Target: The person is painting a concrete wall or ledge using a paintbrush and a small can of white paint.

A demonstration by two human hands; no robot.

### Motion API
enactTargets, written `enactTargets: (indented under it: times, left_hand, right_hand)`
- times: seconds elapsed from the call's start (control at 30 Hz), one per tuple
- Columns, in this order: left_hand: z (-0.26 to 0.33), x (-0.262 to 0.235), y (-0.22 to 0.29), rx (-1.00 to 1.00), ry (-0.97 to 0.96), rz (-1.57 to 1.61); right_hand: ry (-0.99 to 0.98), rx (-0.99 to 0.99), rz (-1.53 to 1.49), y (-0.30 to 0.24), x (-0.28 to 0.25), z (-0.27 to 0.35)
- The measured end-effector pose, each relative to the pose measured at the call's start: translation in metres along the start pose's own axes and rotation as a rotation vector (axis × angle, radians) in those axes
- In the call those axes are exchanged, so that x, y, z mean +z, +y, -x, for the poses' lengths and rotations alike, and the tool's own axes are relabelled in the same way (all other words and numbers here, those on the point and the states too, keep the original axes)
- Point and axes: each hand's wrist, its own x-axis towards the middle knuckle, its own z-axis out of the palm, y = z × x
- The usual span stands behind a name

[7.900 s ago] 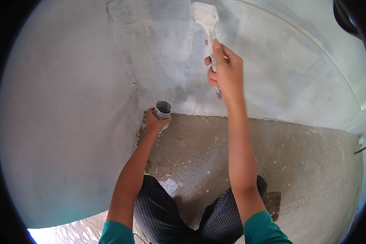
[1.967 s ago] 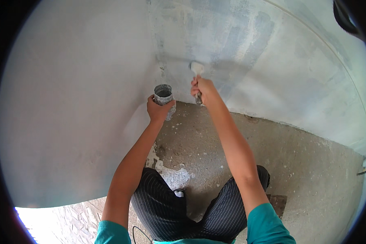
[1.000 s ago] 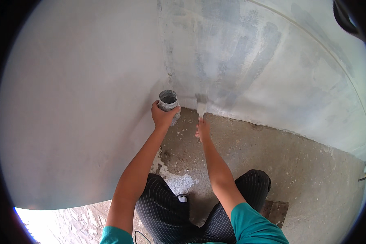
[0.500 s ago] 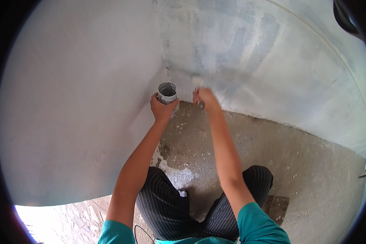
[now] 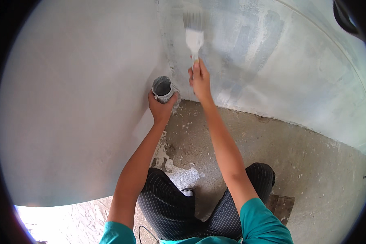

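Observation:
My left hand is wrapped round a small paint-smeared cup, held close to the wall corner with its mouth facing up. Dark grey shows inside the cup; I cannot tell how full it is. In my right hand is a white paintbrush, gripped by its handle with the bristles pointing up. The brush's grey bristles lie against or just in front of the right wall, which carries streaky grey and white patches; contact cannot be made out.
A smooth pale wall rises along my left side. The concrete floor is spotted with white splashes, thickest near my foot. A brown wooden piece lies by my right knee. Beside my left leg runs a thin black cable.
My right hand has swung the brush upward along the right wall, away from the floor line. The cup in my left hand has shifted slightly up and left and tilts a little more.

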Motion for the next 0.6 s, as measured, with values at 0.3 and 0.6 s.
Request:
enactTargets:
  times: [0.3, 0.6]
  left_hand:
    - [0.0, -0.017, 0.015, 0.141, 0.001, 0.042]
    - [-0.01, -0.013, 0.001, 0.057, -0.121, 0.025]
  right_hand:
    - [0.113, 0.564, 0.488, 0.213, -0.044, 0.12]
    - [0.069, 0.873, 0.094, 0.192, -0.008, 0.065]
